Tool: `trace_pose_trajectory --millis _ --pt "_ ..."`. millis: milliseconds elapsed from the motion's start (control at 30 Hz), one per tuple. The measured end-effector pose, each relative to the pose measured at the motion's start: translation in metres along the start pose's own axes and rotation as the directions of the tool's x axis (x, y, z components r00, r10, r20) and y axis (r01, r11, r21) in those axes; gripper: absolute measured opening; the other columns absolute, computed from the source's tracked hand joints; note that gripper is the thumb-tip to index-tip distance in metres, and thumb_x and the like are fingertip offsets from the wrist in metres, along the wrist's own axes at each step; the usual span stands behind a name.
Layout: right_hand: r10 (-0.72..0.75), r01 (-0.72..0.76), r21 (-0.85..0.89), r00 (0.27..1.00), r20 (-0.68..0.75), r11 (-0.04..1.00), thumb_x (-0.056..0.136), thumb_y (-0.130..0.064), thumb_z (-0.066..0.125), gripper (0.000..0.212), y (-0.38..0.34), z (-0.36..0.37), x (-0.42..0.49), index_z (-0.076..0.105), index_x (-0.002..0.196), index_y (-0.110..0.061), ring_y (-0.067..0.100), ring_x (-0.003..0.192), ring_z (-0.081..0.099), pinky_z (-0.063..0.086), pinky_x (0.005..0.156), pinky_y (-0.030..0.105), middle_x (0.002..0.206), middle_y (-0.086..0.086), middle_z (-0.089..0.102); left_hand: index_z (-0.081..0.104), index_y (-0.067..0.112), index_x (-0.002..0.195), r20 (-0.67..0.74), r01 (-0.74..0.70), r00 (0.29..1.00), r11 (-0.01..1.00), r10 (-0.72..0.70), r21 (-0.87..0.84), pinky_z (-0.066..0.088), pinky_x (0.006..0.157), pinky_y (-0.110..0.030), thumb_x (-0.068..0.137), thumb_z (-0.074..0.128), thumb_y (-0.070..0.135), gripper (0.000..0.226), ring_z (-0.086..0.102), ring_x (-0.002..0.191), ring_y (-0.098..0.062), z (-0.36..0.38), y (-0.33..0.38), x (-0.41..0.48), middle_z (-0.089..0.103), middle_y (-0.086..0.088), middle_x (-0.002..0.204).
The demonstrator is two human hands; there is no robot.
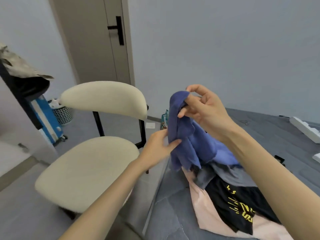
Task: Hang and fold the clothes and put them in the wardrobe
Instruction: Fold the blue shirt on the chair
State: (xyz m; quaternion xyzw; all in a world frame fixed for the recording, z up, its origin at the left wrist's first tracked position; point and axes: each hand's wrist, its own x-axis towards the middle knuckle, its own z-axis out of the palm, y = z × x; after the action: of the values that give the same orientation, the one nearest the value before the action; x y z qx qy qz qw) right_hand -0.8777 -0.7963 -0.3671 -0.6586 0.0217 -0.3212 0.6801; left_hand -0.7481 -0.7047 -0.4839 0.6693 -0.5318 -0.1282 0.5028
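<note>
Head view, inspector asks: what is in hand?
Operator: My right grip (204, 108) pinches the top of the blue garment (183, 146), held up over the bed (173, 205); my left grip (159, 144) clamps its edge lower down.
Inspector: Completed?
Operator: Nothing seen folded or hung. A grey garment (230, 174), a black garment (230, 201) and a pink garment (207, 215) lie heaped on the bed. No wardrobe in view. Judged: early stage.

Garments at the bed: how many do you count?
4: blue garment held by left hand and right hand, grey garment beneath, black printed garment, pink garment undermost; more may be hidden.
</note>
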Motion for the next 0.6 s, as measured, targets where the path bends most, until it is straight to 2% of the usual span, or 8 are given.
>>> trace_pose_trajectory --millis 33,100,167,233,333,400,500,600 --pt "-0.012 0.012 0.025 1.000 0.007 1.000 0.100 -0.005 0.044 0.007 -0.003 0.014 0.003 0.049 0.097 -0.010 0.012 0.055 0.068 0.048 0.052 0.013 0.064 0.001 0.069 0.061 0.037 0.093 -0.038 0.014 0.999 1.000 -0.014 0.011 0.044 0.063 -0.009 0.090 0.060 0.041 0.005 0.060 0.079 0.009 -0.013 -0.003 -0.007 0.067 0.024 0.087" --pt "-0.007 0.008 0.085 1.000 -0.022 0.996 0.100 -0.006 0.045 0.007 -0.006 0.041 0.008 0.050 0.099 -0.010 0.011 0.055 0.066 0.052 0.057 0.017 0.064 0.001 0.068 0.063 0.034 0.092 -0.135 0.063 0.989 0.998 -0.066 -0.022 0.052 0.065 -0.021 0.095 0.055 0.033 0.009 0.063 0.076 -0.001 -0.046 -0.005 -0.022 0.069 0.015 0.084" --pt "0.007 -0.002 0.106 0.999 -0.048 0.994 0.100 -0.010 0.048 0.007 -0.005 0.066 0.014 0.053 0.098 -0.013 0.009 0.055 0.064 0.057 0.076 0.030 0.066 0.000 0.067 0.066 0.032 0.093 -0.238 0.089 0.967 0.996 -0.092 -0.024 0.051 0.068 -0.028 0.099 0.051 0.027 0.018 0.065 0.079 -0.010 -0.087 -0.003 -0.034 0.071 0.010 0.084" --pt "-0.002 0.008 0.109 0.998 -0.060 0.994 0.100 -0.012 0.049 0.008 -0.005 0.091 0.018 0.054 0.096 -0.018 0.009 0.061 0.066 0.053 0.084 0.038 0.070 -0.003 0.068 0.067 0.033 0.093 -0.340 0.088 0.937 0.996 -0.077 0.019 0.047 0.066 -0.017 0.102 0.046 0.023 0.025 0.062 0.079 0.001 -0.129 -0.001 -0.050 0.070 0.017 0.083" --pt "-0.060 0.071 0.104 0.992 -0.111 0.992 0.099 -0.014 0.051 0.008 -0.006 0.123 0.028 0.053 0.094 -0.020 0.012 0.084 0.071 0.049 0.081 0.040 0.079 -0.007 0.071 0.069 0.024 0.107 -0.488 0.109 0.872 0.988 -0.042 0.109 0.040 0.069 -0.005 0.102 0.043 0.016 0.028 0.058 0.083 0.014 -0.182 0.010 -0.071 0.067 0.018 0.092" --pt "-0.092 0.105 0.092 0.986 -0.142 0.990 0.099 -0.014 0.052 0.008 -0.005 0.144 0.035 0.051 0.094 -0.021 0.012 0.094 0.070 0.047 0.085 0.041 0.079 -0.011 0.071 0.069 0.019 0.106 -0.570 0.163 0.821 0.969 -0.030 0.183 0.040 0.069 -0.006 0.102 0.041 0.018 0.028 0.058 0.083 0.005 -0.212 0.019 -0.082 0.067 0.012 0.094" --pt "-0.114 0.135 0.125 0.980 -0.165 0.983 0.099 -0.009 0.051 0.014 0.001 0.167 0.048 0.048 0.090 -0.019 0.007 0.091 0.070 0.049 0.094 0.036 0.083 -0.009 0.073 0.065 0.022 0.101 -0.653 0.207 0.757 0.954 -0.016 0.216 0.039 0.067 -0.008 0.103 0.038 0.022 0.026 0.057 0.084 -0.007 -0.243 0.032 -0.096 0.065 0.010 0.090" --pt "-0.154 0.171 0.068 0.966 -0.208 0.983 0.099 -0.008 0.049 0.017 0.008 0.177 0.062 0.046 0.089 -0.020 0.004 0.098 0.067 0.048 0.093 0.025 0.101 -0.005 0.073 0.057 0.035 0.101 -0.591 0.199 0.807 0.944 -0.006 0.262 0.039 0.066 -0.008 0.099 0.049 0.034 0.008 0.058 0.086 -0.009 -0.262 0.039 -0.106 0.064 0.012 0.094"
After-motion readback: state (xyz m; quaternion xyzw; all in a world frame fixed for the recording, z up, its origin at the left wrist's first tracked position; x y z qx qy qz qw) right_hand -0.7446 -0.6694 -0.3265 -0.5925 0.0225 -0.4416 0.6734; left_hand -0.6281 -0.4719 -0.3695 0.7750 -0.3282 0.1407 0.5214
